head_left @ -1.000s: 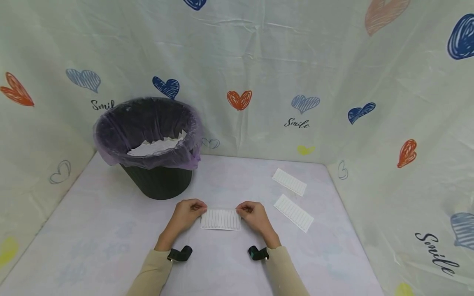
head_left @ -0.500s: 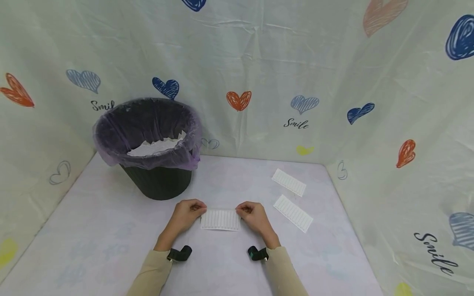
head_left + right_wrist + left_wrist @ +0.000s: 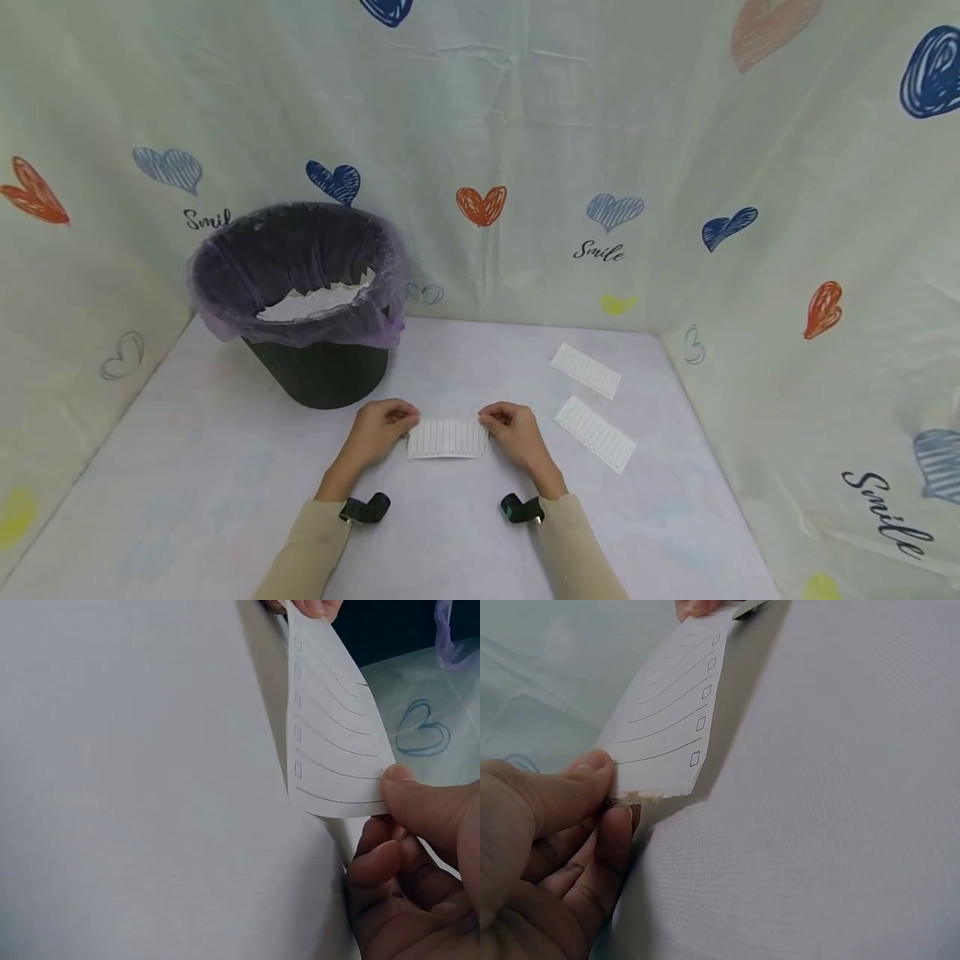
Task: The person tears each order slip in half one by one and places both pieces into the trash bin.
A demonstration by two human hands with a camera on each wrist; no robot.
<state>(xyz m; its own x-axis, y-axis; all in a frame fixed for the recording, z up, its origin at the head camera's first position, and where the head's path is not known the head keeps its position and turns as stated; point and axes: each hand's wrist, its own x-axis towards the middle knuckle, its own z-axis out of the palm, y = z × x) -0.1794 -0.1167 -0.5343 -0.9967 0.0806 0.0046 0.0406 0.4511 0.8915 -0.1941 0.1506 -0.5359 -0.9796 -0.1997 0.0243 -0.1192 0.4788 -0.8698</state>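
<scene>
A small white paper sheet (image 3: 447, 439) printed with parallel lines and a row of checkboxes is held between both hands in the head view. My left hand (image 3: 378, 431) pinches its upper left corner between thumb and fingers. At the opposite end, my right hand (image 3: 517, 432) pinches the upper right corner the same way. In the left wrist view the sheet (image 3: 667, 712) bows slightly, and its near end has a rough, brownish edge. The right wrist view shows the sheet (image 3: 330, 735) curving off the table, with a small dark nick on its far edge.
Two similar lined paper sheets, a farther one (image 3: 587, 370) and a nearer one (image 3: 596, 433), lie on the table (image 3: 225, 500) to the right. Back left stands a black bin (image 3: 322, 375) with a purple liner (image 3: 382, 325) and white paper (image 3: 311, 304) inside.
Both hands have risen very slightly with the paper sheet, and its lower edge now sits a little higher and more bowed. The grips look unchanged.
</scene>
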